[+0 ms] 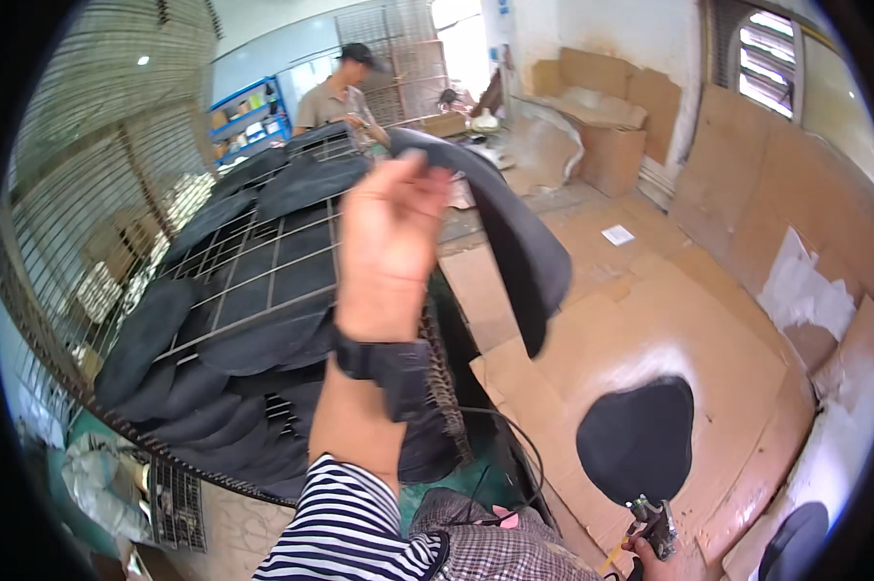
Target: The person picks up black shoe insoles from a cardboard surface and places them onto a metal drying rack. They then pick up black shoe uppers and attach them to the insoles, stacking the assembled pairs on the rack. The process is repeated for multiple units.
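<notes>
From the person's head, one fisheye view faces forward and down, close to the left hand (390, 218).

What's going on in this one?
A person in a striped sleeve holds up a black flat piece by one end in the left hand, blurred. The right hand grips a metal tool, which looks like a spray gun, by the near edge of a second black piece lying on cardboard. To the left, many similar pieces lie on a wire rack; another person is beyond it.
</notes>
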The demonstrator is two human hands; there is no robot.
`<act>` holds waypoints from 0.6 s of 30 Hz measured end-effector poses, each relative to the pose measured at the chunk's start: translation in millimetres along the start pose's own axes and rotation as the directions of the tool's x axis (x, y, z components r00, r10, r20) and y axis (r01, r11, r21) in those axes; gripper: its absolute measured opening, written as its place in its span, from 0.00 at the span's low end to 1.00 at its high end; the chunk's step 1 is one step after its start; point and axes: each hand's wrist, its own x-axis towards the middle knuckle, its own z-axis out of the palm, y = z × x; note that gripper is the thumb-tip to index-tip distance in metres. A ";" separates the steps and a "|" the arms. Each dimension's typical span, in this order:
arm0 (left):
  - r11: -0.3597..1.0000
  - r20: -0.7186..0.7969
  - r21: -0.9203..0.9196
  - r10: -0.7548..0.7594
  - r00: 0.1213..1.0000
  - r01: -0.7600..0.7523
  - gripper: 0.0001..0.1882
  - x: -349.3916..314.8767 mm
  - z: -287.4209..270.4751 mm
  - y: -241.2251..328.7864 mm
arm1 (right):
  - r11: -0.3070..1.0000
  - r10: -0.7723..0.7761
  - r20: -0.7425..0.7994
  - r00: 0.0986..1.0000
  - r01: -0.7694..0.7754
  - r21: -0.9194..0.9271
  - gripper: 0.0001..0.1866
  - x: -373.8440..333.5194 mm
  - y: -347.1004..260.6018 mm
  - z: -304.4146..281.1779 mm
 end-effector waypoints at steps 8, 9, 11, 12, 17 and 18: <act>0.700 -0.169 0.536 0.637 0.752 -0.472 0.23 -87.6 -80.8 151.8 | 0.999 0.046 0.356 0.933 -0.049 -0.001 0.33 44.5 -26.1 25.5; 0.675 -0.236 0.593 0.667 0.707 -0.439 0.28 -98.8 -100.2 151.5 | 0.998 -0.060 0.375 0.925 0.046 0.046 0.33 49.1 -21.4 28.6; 0.613 -0.255 0.674 0.717 0.649 -0.412 0.37 -117.0 -104.7 139.2 | 0.962 -0.267 0.400 0.877 0.221 0.158 0.33 63.7 -4.6 30.6; 0.567 -0.267 0.729 0.752 0.603 -0.385 0.39 -130.1 -110.6 136.2 | 0.963 -0.265 0.426 0.865 0.213 0.166 0.33 68.1 -6.0 32.6; 0.457 -0.234 0.830 0.805 0.545 -0.318 0.40 -148.4 -114.0 109.0 | 0.965 -0.260 0.457 0.851 0.244 0.095 0.30 85.7 9.4 30.5; 0.492 -0.211 0.792 0.776 0.595 -0.361 0.36 -151.5 -122.2 108.4 | 0.969 -0.243 0.471 0.848 0.237 0.073 0.30 85.0 9.0 28.8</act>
